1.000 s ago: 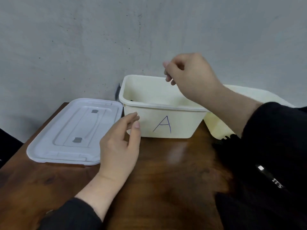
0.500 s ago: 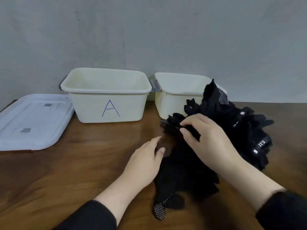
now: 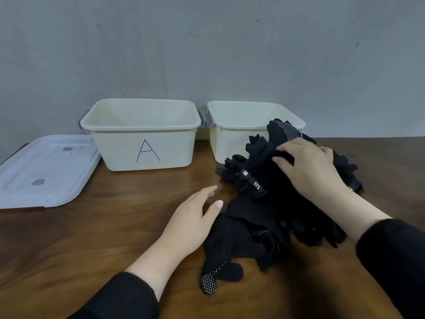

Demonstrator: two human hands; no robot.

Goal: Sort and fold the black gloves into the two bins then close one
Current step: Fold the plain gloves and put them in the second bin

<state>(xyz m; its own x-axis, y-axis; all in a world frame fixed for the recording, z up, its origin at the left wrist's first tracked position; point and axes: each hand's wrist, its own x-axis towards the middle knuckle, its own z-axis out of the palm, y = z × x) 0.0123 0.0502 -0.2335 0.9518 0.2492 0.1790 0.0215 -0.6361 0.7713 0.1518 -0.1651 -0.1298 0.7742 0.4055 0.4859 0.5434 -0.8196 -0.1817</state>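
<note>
Your left hand (image 3: 190,224) is lying low and palm-down, fingers straight and loosely spread, thumb pointing forward and to the right, gripping nothing. Its forearm is coming in from the lower left, bare at the wrist, with a black sleeve (image 3: 122,298) covering it further back. Your right hand (image 3: 310,166) is sitting higher and further forward, back of the hand up, fingers curling down to the left. Its forearm is reaching in from the lower right, also in a black sleeve.
</note>
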